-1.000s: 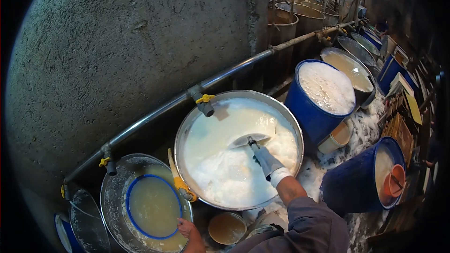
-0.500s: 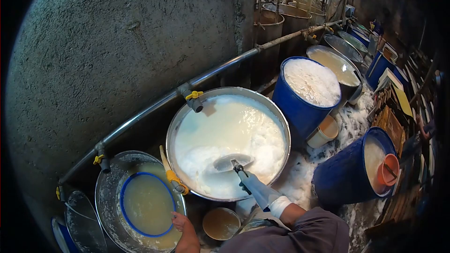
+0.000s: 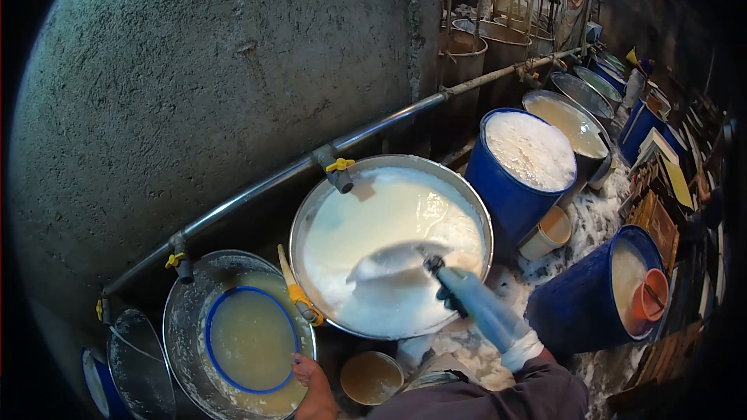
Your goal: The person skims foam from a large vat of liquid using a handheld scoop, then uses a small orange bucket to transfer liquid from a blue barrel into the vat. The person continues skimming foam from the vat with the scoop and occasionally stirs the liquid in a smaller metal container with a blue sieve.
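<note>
My right hand (image 3: 454,293), in a long blue-green glove, is closed round the handle of a metal scoop (image 3: 393,263). The scoop is blurred and lies over the foamy white liquid in a large round metal vat (image 3: 486,268). At the lower left, my bare left hand (image 3: 304,369) grips the rim of a blue-rimmed round sieve (image 3: 208,333). Cloudy yellowish liquid shows within the sieve, which sits inside a second metal vat (image 3: 180,303). A stick wrapped in yellow-orange material (image 3: 303,305) leans between the two vats.
A pipe (image 3: 276,179) with yellow valves runs along the wall. On the right stand a foam-filled blue barrel (image 3: 506,179), a white bucket (image 3: 537,245) and a blue barrel (image 3: 572,295) holding an orange scoop (image 3: 650,295). A small brown-liquid container (image 3: 372,377) stands below the large vat.
My right hand and the scoop have moved right, and the scoop is now blurred and tilted differently. My left hand stays on the sieve rim. The whole view has shifted slightly.
</note>
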Available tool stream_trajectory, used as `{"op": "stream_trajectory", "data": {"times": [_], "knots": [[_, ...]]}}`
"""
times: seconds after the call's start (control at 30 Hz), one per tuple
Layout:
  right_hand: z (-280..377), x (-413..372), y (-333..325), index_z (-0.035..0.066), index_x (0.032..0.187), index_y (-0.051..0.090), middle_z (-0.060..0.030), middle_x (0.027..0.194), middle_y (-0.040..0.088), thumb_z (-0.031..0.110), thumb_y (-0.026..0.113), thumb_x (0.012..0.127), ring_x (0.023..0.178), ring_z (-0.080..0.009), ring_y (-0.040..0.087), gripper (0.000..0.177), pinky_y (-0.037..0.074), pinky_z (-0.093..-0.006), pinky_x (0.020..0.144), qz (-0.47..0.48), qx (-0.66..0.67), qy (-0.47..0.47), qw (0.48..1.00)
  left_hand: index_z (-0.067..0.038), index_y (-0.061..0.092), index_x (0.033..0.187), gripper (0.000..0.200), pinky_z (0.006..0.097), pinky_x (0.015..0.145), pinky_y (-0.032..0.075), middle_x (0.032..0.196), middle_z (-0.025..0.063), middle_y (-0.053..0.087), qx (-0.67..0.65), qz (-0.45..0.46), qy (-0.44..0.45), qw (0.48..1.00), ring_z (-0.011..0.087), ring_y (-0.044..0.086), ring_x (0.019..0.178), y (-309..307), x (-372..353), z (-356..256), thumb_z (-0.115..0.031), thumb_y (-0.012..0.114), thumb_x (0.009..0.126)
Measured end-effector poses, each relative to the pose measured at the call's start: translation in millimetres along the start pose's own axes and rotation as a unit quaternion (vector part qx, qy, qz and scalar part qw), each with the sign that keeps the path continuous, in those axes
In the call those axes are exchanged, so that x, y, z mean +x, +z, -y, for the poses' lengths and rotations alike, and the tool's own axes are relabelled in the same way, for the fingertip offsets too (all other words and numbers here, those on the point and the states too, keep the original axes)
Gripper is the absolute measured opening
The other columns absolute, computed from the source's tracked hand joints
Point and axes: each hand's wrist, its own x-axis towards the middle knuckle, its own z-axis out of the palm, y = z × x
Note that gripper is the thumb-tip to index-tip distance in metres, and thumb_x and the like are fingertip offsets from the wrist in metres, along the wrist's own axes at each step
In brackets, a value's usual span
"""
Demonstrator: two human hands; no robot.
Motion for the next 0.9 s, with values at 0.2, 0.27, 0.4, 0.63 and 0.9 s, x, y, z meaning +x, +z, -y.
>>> {"op": "stream_trajectory", "data": {"times": [0.2,0.27,0.4,0.63,0.9], "knots": [[50,133,-27,0.002,0.125,0.063,-0.0074,0.075,0.066,0.037,0.061,0.103,0.051,-0.0121,0.058,0.041,0.047,-0.028,0.047,-0.092,0.056,-0.275,0.956,-0.005,0.076,0.112,0.067,0.0557,0.094,0.052,0.111,0.0223,0.075,0.002,-0.029,-0.004,1.0,0.0432,0.07,0.105,0,-4,-2,-0.062,0.045,0.101],[62,183,-27,0.002,0.124,0.064,-0.0069,0.074,0.065,0.039,0.061,0.102,0.05,-0.0124,0.057,0.043,0.047,-0.029,0.046,-0.146,0.022,-0.297,0.943,-0.005,0.076,0.112,0.067,0.0552,0.094,0.052,0.111,0.0217,0.075,0.012,-0.012,-0.007,1.0,0.0422,0.071,0.105,-2,-5,-6,-0.063,0.046,0.101],[49,274,-25,0.003,0.121,0.064,-0.0077,0.074,0.065,0.044,0.061,0.101,0.049,-0.0141,0.058,0.046,0.049,-0.0312,0.047,-0.2,0.0,-0.236,0.951,-0.004,0.076,0.111,0.066,0.0551,0.094,0.052,0.11,0.0218,0.075,0.005,-0.032,-0.004,0.999,0.0423,0.071,0.104,4,-4,-5,-0.062,0.045,0.101],[-35,319,-8,0.003,0.117,0.063,-0.0099,0.073,0.065,0.049,0.06,0.1,0.054,-0.0199,0.063,0.049,0.052,-0.0349,0.049,-0.175,-0.049,-0.093,0.979,-0.005,0.076,0.107,0.066,0.0549,0.093,0.052,0.106,0.0209,0.075,0.031,-0.051,-0.007,0.998,0.0418,0.07,0.103,12,-3,-3,-0.063,0.044,0.101],[-106,276,34,0.013,0.132,0.06,-0.0078,0.072,0.065,0.053,0.056,0.101,0.05,-0.017,0.057,0.051,0.043,-0.0365,0.043,-0.072,-0.096,0.02,0.993,-0.005,0.075,0.106,0.067,0.0562,0.091,0.052,0.105,0.0211,0.075,0.028,-0.056,-0.002,0.998,0.0425,0.07,0.103,10,-3,-3,-0.064,0.043,0.101]]}}
